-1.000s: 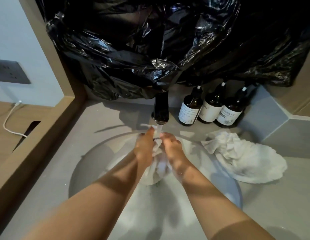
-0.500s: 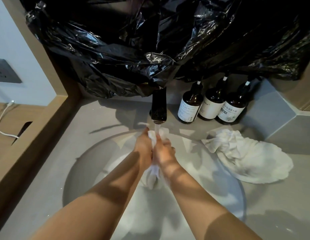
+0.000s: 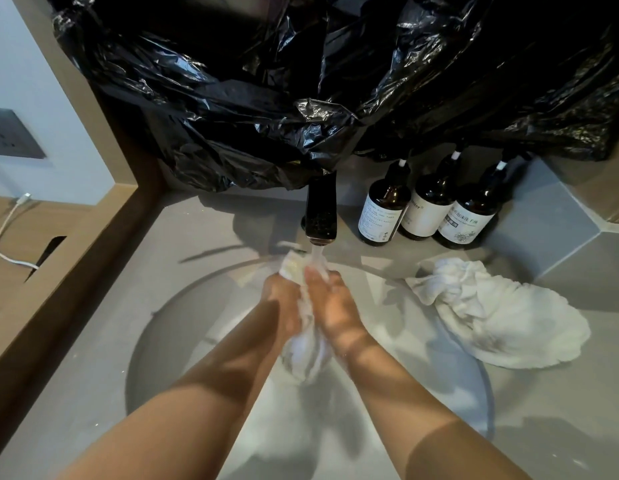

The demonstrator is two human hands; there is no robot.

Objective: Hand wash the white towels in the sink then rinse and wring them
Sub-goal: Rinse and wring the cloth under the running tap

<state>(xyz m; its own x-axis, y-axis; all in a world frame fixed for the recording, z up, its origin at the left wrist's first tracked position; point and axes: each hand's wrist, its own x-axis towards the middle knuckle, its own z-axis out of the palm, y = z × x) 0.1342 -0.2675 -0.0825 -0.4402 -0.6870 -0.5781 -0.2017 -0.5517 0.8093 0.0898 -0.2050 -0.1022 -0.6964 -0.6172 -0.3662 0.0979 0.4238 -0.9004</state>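
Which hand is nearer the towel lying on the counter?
Right. The right hand sits left of the counter towel, apart from it; the left hand is farther, beyond the wet towel held between both hands.

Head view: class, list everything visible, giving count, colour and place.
round grey sink basin: one, grey, set in grey countertop
black metal tap: one, black, behind basin, running
crumpled white cloth towel: one, white, under tap
loose white cloth towel: one, white, countertop right of basin
brown glass bottles: three, brown, right of tap
crinkled black plastic sheet: one, black, above countertop
white cable: one, white, far left
left hand: one, gripping crumpled towel
right hand: one, gripping same towel
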